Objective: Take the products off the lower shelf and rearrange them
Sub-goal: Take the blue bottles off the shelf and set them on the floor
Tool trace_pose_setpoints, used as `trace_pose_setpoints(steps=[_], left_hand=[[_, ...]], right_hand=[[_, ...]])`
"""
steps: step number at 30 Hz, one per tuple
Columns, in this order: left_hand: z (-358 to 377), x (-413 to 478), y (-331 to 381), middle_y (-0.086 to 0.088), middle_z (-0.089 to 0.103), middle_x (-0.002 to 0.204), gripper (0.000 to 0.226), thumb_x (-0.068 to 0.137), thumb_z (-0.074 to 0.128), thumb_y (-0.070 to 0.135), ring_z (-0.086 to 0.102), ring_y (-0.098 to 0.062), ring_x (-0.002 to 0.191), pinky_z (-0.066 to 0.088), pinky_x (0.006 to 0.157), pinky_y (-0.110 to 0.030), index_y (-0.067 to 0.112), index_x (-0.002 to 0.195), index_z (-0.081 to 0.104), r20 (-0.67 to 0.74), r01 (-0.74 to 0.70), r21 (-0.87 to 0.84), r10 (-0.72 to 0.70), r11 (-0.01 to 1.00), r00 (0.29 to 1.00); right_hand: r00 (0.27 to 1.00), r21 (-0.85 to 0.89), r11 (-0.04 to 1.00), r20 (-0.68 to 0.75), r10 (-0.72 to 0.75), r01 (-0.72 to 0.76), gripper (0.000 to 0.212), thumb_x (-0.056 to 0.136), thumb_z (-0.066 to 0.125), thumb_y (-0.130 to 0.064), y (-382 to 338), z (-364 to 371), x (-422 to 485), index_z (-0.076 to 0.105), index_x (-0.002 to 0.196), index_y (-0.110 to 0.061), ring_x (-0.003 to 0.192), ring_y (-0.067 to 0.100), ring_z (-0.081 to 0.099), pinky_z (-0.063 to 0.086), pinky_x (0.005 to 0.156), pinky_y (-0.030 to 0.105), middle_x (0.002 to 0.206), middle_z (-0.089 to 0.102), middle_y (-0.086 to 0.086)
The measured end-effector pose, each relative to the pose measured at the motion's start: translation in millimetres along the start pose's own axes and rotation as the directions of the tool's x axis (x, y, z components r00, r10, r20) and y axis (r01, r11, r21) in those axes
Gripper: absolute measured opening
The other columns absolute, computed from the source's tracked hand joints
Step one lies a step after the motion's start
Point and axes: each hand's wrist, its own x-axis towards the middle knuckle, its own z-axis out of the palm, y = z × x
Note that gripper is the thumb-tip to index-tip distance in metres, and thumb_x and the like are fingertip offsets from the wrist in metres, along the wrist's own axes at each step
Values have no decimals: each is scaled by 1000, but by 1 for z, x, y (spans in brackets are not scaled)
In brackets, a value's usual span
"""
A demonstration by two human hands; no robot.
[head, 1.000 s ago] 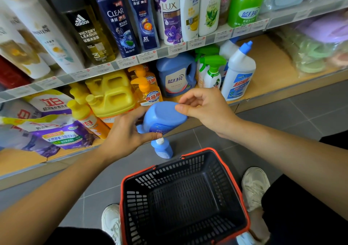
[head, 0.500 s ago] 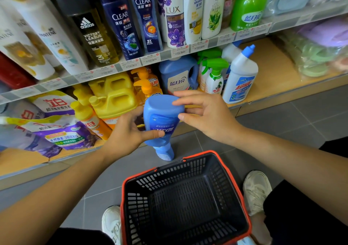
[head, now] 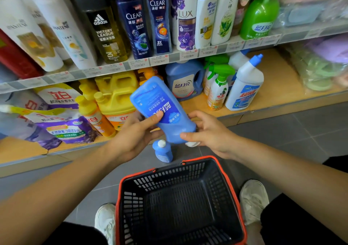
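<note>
Head view, task status. I judge the work to be at an early stage. One blue bottle point(head: 163, 111) is off the lower shelf point(head: 273, 86) and in my hands. A small blue bottle point(head: 162, 151) stands on the floor just in front of the shelf edge. Most stock is on the shelf: the refill pouches point(head: 56, 116) at the left, the yellow jugs point(head: 116, 94), the blue jug point(head: 183, 82), the spray bottles point(head: 218, 86) and the white cleaner bottle point(head: 244, 86). All of that remains to be taken off and rearranged. The basket point(head: 222, 169) sits on the floor between my shoes, directly below the held bottle.

Head view, hand pose. Both forearms reach forward over the basket. My left hand point(head: 135, 133) grips the bottle's body from the left, thumb pressed on the label. My right hand point(head: 209, 131) holds the lower end near the white cap, fingers curled round it. The hands are close together, both clamped on the one bottle. It is tilted and inverted, cap down towards the right, base up towards the shelf.
</note>
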Motion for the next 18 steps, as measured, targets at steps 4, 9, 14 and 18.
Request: trace_pose_setpoints(steps=[4,9,14,18], left_hand=[[-10,10,7,-5,76,115,52,79,70,50,72,-23,106,60,76,-29,14,116,68,-50,153,374,-145,915,988],[-29,33,8,-16,77,93,30,93,72,31,64,-15,79,51,74,-32,2,92,78,-123,109,812,-15,573,992],[-46,56,23,-4,67,123,38,91,72,29,62,-24,110,55,84,-44,18,127,67,71,-100,994,400,52,914],[-50,78,22,-7,36,160,78,88,73,38,37,-32,142,47,103,-47,21,155,36,181,-109,978,460,-178,869]], right_hand=[[984,25,996,-159,-81,86,43,74,81,3,-9,-13,6,63,110,-14,93,22,64,53,76,37,108,72,9],[916,-248,947,-292,-274,204,39,65,84,-9,-20,-44,18,75,99,-26,86,9,66,55,71,30,95,75,-6],[888,-496,849,-286,-359,183,43,63,86,-7,-14,-53,44,71,85,-40,72,-1,61,51,64,17,79,71,-19],[931,-605,782,-181,-317,149,48,58,91,-10,8,-50,72,71,100,-24,88,14,65,54,76,31,96,72,-3]])
